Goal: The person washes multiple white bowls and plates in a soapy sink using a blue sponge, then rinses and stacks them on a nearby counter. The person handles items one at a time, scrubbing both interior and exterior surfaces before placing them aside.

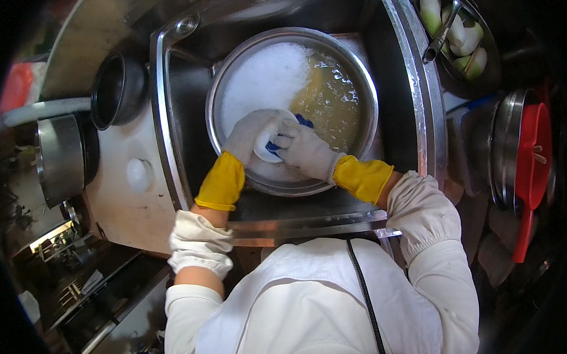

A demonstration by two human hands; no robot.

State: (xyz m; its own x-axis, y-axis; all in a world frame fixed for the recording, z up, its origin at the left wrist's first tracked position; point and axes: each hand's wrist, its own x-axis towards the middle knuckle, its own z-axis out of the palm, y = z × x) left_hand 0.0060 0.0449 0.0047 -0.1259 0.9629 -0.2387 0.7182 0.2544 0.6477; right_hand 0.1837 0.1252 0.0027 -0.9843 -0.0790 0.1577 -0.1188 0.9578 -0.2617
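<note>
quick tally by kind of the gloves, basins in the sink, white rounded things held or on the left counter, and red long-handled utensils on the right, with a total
Gloves: 2 (left hand, right hand)
Basins: 1 (metal basin)
White rounded things: 2 (held piece, counter piece)
Red long-handled utensils: 1 (red utensil)
Total: 6

A round white dish [262,150], blue showing at its right side, is tilted over a foamy basin [215,111].
</note>
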